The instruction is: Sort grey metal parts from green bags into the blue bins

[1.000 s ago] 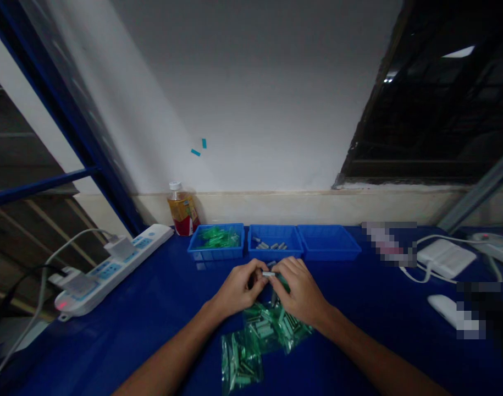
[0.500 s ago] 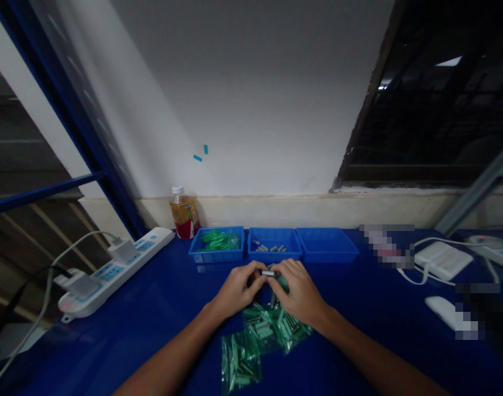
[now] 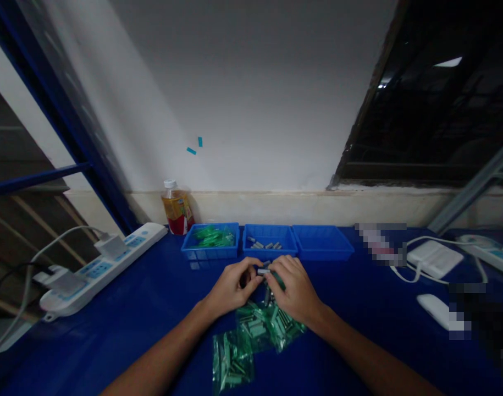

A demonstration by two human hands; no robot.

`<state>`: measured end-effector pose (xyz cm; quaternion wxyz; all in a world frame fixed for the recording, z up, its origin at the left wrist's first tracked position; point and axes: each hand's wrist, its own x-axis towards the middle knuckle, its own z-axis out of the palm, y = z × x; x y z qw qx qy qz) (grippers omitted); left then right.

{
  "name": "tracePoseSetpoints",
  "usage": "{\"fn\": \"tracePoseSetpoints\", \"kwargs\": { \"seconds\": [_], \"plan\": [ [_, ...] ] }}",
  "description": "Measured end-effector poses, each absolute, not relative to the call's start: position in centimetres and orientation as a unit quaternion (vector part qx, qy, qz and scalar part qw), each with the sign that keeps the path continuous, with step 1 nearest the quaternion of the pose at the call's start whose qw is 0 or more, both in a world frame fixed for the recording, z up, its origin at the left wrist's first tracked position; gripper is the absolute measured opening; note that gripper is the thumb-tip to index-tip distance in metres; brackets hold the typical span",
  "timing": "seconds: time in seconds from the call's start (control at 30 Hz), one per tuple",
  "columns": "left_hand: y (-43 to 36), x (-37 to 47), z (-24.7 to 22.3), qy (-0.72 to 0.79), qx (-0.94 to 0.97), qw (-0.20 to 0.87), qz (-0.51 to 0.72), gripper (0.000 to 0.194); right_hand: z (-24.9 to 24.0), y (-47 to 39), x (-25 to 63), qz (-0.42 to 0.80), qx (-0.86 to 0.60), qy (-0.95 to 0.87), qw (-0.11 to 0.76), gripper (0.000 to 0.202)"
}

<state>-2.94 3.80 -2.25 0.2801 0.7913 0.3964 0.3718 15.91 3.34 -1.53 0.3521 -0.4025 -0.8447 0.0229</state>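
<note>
My left hand (image 3: 233, 283) is closed in a pinch at the left end of a small grey metal cylinder (image 3: 263, 271). The fingers of my right hand (image 3: 293, 286) close on the cylinder's other end. More grey metal pieces (image 3: 268, 296) lie just below, partly hidden by my right hand. Clear green bags with metal pins and pale parts lie on the table nearer to me: one bag (image 3: 232, 360) at the front, another bag (image 3: 254, 329) behind it, and a third bag (image 3: 285, 325) by my right wrist.
Behind my hands stand a blue bin (image 3: 210, 253) with green bags, a middle blue bin (image 3: 270, 254) with several metal cylinders, and an empty blue bin (image 3: 323, 254). A drink bottle (image 3: 177, 212) and a power strip (image 3: 106, 269) are left; a white adapter (image 3: 435, 258) lies right.
The whole view has shifted slightly, so the table things sit a little further left. Both hands keep hold of the small cylinder, which has turned slightly between the fingers.
</note>
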Motion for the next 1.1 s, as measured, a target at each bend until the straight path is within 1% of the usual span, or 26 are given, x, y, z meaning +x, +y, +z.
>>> {"fn": "tracePoseSetpoints", "kwargs": {
  "seconds": [0.13,0.2,0.3,0.4,0.53,0.67,0.73,0.83,0.9,1.0,1.1],
  "plan": [
    [3.8,-2.9,-2.1,0.4,0.799,0.266,0.362,0.023,-1.8,3.4,16.0,0.028,-0.403,-0.844,0.353,0.016],
    [3.8,-2.9,-2.0,0.403,0.802,0.259,0.356,0.024,-1.8,3.4,16.0,0.029,-0.4,-0.842,0.362,0.01],
    [3.9,-3.0,-1.9,0.404,0.808,0.249,0.349,0.026,-1.6,3.3,15.9,0.02,-0.385,-0.846,0.368,0.015],
    [3.9,-3.1,-1.8,0.405,0.812,0.252,0.336,0.029,-1.5,3.1,15.8,0.013,-0.371,-0.857,0.357,0.009],
    [4.1,-3.0,-1.9,0.414,0.812,0.262,0.318,0.034,-1.0,3.4,16.1,-0.006,-0.37,-0.862,0.348,0.01],
    [4.2,-2.9,-2.0,0.407,0.821,0.236,0.324,0.028,0.9,6.4,16.9,-0.047,-0.439,-0.831,0.338,0.015],
    [4.3,-2.8,-2.1,0.401,0.838,0.213,0.303,0.029,2.2,8.8,17.1,-0.042,-0.495,-0.814,0.3,0.019],
    [4.5,-2.7,-2.3,0.403,0.855,0.194,0.264,0.028,3.6,12.2,16.6,0.013,-0.551,-0.819,0.16,0.023],
    [4.6,-2.7,-2.4,0.409,0.855,0.196,0.253,0.025,3.9,13.7,15.9,0.038,-0.573,-0.814,0.086,0.025],
    [4.8,-2.6,-2.6,0.426,0.847,0.2,0.248,0.019,3.6,14.6,14.7,0.049,-0.579,-0.813,0.03,0.026],
    [5.0,-2.4,-2.8,0.444,0.837,0.19,0.258,0.016,3.2,14.7,13.8,0.049,-0.579,-0.814,0.013,0.027]
  ]
}}
